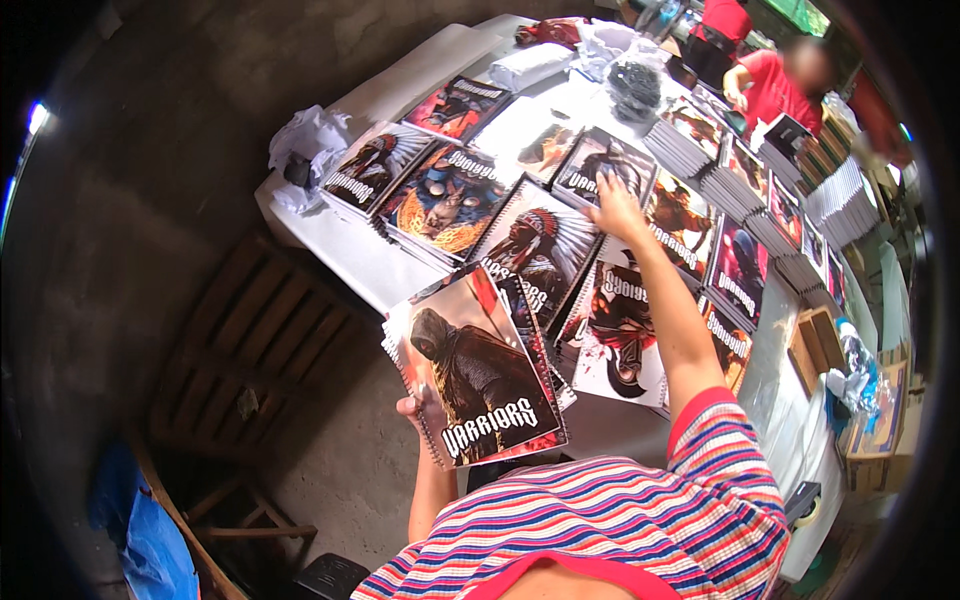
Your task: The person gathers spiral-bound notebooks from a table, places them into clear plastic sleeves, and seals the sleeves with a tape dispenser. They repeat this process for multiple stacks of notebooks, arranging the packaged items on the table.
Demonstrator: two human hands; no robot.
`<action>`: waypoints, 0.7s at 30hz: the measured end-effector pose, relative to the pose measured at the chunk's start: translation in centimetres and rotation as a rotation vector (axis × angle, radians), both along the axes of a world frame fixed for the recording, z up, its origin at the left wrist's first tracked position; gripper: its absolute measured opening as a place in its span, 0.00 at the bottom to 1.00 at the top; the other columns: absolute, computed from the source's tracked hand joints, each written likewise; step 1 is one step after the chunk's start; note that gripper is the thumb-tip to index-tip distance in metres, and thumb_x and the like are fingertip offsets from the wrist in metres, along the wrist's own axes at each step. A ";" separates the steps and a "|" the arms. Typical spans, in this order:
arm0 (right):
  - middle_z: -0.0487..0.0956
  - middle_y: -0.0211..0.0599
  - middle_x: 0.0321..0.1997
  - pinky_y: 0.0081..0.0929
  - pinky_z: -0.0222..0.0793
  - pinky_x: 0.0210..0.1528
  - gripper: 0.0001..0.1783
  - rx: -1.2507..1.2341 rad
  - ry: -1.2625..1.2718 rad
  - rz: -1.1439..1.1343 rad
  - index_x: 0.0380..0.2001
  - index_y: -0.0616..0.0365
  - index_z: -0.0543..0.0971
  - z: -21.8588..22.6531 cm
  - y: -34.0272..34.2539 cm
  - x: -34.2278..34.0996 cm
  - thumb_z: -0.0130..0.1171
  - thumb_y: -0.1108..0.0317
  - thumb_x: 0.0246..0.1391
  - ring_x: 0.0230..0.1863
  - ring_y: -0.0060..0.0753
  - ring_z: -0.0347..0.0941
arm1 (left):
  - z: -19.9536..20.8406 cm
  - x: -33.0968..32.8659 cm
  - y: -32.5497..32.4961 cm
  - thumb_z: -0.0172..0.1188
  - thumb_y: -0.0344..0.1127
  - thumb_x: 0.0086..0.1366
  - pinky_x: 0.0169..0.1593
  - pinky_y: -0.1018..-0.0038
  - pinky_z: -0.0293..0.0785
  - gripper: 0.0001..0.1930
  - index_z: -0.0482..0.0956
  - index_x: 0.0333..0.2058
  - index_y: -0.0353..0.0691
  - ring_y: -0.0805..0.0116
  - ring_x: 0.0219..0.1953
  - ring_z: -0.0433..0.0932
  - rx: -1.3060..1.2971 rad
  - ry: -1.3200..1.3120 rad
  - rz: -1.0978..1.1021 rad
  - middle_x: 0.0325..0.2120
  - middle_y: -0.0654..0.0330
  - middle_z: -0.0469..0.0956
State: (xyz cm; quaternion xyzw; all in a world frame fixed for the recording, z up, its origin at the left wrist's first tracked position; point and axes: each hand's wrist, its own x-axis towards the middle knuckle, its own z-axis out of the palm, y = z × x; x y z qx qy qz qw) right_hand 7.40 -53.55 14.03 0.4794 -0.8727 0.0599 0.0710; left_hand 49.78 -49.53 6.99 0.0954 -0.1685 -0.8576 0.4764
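Note:
My left hand is closed on the left edge of several spiral notebooks, held fanned in front of my body. The top cover shows a hooded figure in dark clothes; most of my left fingers are hidden behind the notebooks. My right arm stretches across the table, and my right hand lies with fingers extended on a dark-covered notebook topping a stack. Beside that stack, closer to me, is a notebook with a feathered headdress cover. Another notebook with a white, red-splashed cover lies under my right forearm.
More notebook stacks spread over the white table. Crumpled white paper and dark plastic wrap lie near its far side. A person in red works at the far right. A slatted wooden bench stands at left.

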 end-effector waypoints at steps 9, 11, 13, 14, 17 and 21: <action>0.81 0.40 0.34 0.23 0.69 0.37 0.08 -1.110 -0.937 0.424 0.34 0.63 0.79 8.1 4.7 3.5 0.58 0.74 0.49 0.34 0.31 0.77 | 0.7 -0.3 0.3 0.54 0.70 0.48 0.61 0.57 0.56 0.55 0.41 0.64 0.41 0.55 0.61 0.57 -0.001 -0.019 -0.093 0.61 0.50 0.52; 0.81 0.39 0.37 0.23 0.70 0.45 0.10 -0.965 -1.020 0.683 0.35 0.63 0.80 8.5 6.1 4.0 0.58 0.77 0.46 0.40 0.30 0.76 | 1.0 -1.2 0.5 0.54 0.70 0.48 0.61 0.57 0.56 0.55 0.41 0.64 0.41 0.55 0.61 0.56 -0.001 -0.019 -0.139 0.61 0.50 0.52; 0.81 0.38 0.37 0.27 0.68 0.51 0.12 -0.746 -1.218 0.932 0.34 0.60 0.81 8.7 5.7 6.4 0.61 0.78 0.42 0.45 0.31 0.74 | 1.2 -1.8 0.8 0.54 0.70 0.48 0.61 0.57 0.56 0.55 0.41 0.64 0.41 0.55 0.61 0.56 -0.006 -0.023 -0.163 0.61 0.50 0.52; 0.80 0.39 0.40 0.30 0.66 0.56 0.14 -0.616 -1.450 0.993 0.34 0.59 0.82 8.1 5.7 7.2 0.61 0.81 0.39 0.50 0.32 0.72 | 1.3 -2.0 0.9 0.55 0.70 0.48 0.61 0.57 0.56 0.55 0.41 0.64 0.41 0.55 0.61 0.56 -0.007 -0.024 -0.180 0.61 0.50 0.52; 0.77 0.40 0.49 0.32 0.60 0.62 0.19 -0.302 -1.091 1.016 0.35 0.56 0.82 8.0 6.1 9.6 0.58 0.86 0.37 0.59 0.35 0.65 | 1.2 -2.1 2.0 0.55 0.70 0.48 0.61 0.57 0.56 0.55 0.41 0.64 0.41 0.55 0.61 0.56 0.001 -0.035 -0.186 0.61 0.50 0.51; 0.67 0.38 0.60 0.36 0.62 0.58 0.22 -0.314 -0.235 0.177 0.51 0.53 0.71 5.8 7.9 1.5 0.57 0.65 0.51 0.61 0.36 0.62 | 1.6 -2.4 2.0 0.55 0.71 0.48 0.61 0.57 0.56 0.56 0.40 0.64 0.41 0.55 0.61 0.56 0.005 -0.040 -0.218 0.61 0.50 0.51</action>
